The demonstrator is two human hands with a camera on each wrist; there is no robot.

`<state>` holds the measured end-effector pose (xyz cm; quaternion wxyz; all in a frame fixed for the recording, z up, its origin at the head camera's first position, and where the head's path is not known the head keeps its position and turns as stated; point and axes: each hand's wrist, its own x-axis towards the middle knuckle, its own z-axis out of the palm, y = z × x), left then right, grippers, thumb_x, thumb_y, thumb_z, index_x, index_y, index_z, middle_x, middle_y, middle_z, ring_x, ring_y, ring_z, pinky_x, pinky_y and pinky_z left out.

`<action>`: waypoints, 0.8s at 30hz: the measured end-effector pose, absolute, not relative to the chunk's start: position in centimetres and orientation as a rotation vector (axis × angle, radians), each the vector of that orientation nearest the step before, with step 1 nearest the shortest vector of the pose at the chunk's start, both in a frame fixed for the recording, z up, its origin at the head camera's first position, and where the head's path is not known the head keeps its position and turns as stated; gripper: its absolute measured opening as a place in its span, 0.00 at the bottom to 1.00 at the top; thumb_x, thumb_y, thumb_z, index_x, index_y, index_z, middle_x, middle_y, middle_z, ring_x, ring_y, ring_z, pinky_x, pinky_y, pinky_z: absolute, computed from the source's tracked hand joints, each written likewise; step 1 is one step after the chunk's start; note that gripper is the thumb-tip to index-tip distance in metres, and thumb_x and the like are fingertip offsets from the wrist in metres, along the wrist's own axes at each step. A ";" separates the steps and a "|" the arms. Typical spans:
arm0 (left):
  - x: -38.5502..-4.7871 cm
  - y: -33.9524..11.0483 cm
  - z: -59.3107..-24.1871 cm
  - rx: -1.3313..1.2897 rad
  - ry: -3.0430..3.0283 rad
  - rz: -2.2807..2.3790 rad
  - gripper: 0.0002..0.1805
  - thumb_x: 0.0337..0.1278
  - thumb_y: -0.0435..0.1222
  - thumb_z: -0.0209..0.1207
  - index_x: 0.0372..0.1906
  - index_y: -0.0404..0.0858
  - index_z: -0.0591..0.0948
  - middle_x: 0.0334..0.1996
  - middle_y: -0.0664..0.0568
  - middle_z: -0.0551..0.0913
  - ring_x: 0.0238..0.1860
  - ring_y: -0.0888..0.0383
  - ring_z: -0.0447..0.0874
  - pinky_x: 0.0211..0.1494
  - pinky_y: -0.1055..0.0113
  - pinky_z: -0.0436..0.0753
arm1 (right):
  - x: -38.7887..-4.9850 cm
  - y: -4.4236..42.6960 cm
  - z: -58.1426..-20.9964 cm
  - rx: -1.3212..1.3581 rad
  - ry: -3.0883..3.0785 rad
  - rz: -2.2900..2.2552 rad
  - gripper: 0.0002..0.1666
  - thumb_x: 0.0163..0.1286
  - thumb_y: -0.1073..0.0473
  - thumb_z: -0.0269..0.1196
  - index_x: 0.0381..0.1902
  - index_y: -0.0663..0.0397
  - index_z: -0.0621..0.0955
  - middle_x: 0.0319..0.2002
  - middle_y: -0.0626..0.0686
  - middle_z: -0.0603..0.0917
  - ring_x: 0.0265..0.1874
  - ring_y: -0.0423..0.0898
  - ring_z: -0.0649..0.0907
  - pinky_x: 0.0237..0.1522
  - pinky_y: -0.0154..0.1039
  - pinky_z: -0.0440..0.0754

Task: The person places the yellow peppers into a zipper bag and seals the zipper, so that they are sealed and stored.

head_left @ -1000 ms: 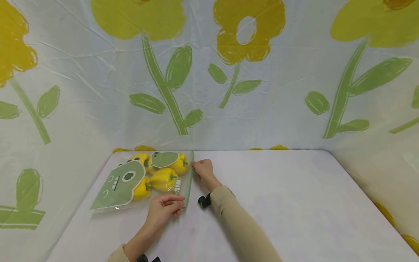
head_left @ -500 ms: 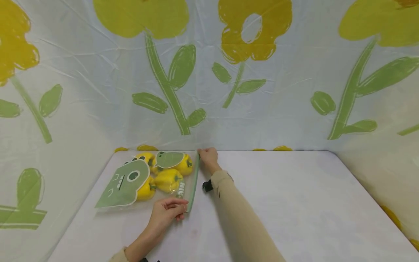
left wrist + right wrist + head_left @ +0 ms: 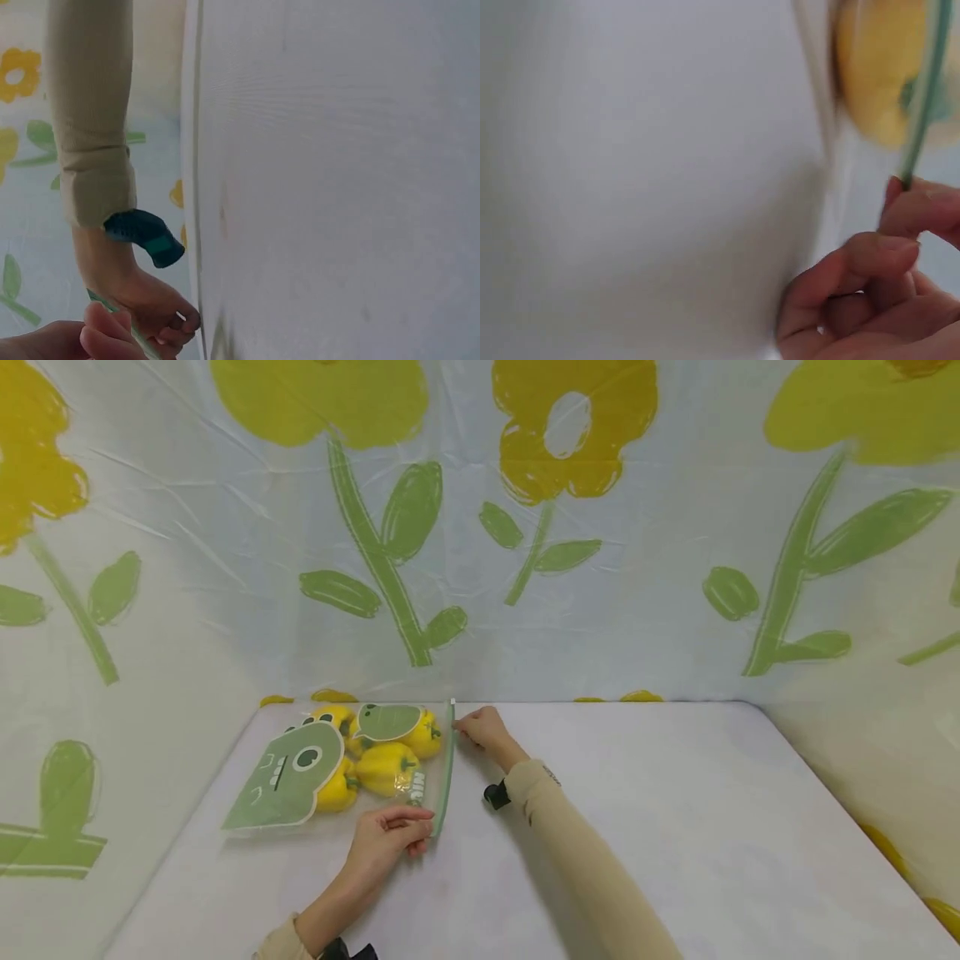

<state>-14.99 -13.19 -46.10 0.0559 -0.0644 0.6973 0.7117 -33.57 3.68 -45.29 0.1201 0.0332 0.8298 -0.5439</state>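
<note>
A clear zip bag (image 3: 431,760) with a green monster print lies at the table's back left. Through its film show several yellow bell peppers (image 3: 387,768). A green zip strip (image 3: 448,760) runs down its right edge, with a small white piece (image 3: 452,702) at the far end. My left hand (image 3: 386,839) pinches the near end of this strip; its fingertips (image 3: 105,334) show in the left wrist view. Just below the far corner, my right hand (image 3: 487,732) pinches the strip between thumb and finger. In the right wrist view, the strip runs down into the fingertips (image 3: 900,255).
The white tabletop (image 3: 660,827) extends to the right of the bag. A flower-printed cloth (image 3: 600,643) hangs behind the table and along both sides. Dark camera mounts (image 3: 497,794) sit on the wrists.
My right hand has gone along the strip to the far corner, then come a little way back. The bag has shifted slightly right in view. My left hand keeps its hold at the near end.
</note>
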 end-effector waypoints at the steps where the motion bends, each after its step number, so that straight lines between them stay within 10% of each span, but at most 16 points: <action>1: -15.0 -13.2 -46.1 -0.197 2.118 2.161 0.11 0.50 0.26 0.68 0.40 0.26 0.86 0.22 0.44 0.84 0.19 0.58 0.78 0.26 0.69 0.78 | -32.9 3.8 -45.1 0.062 2.422 -1.569 0.14 0.65 0.59 0.66 0.26 0.68 0.84 0.13 0.48 0.71 0.12 0.40 0.64 0.17 0.33 0.61; 18: -15.0 -16.8 -44.8 0.168 1.918 1.901 0.23 0.72 0.39 0.53 0.61 0.25 0.76 0.41 0.38 0.87 0.38 0.49 0.88 0.42 0.61 0.85 | -29.6 5.6 -45.8 -0.241 2.199 -1.616 0.13 0.67 0.60 0.62 0.27 0.65 0.81 0.17 0.48 0.76 0.23 0.41 0.72 0.33 0.34 0.69; 24: -14.9 -21.8 -40.8 0.355 2.182 1.664 0.24 0.73 0.40 0.52 0.64 0.27 0.72 0.36 0.39 0.85 0.29 0.49 0.85 0.29 0.64 0.81 | -29.5 5.9 -46.2 -0.285 2.157 -1.637 0.15 0.69 0.59 0.61 0.26 0.65 0.80 0.17 0.48 0.76 0.24 0.42 0.72 0.36 0.35 0.68</action>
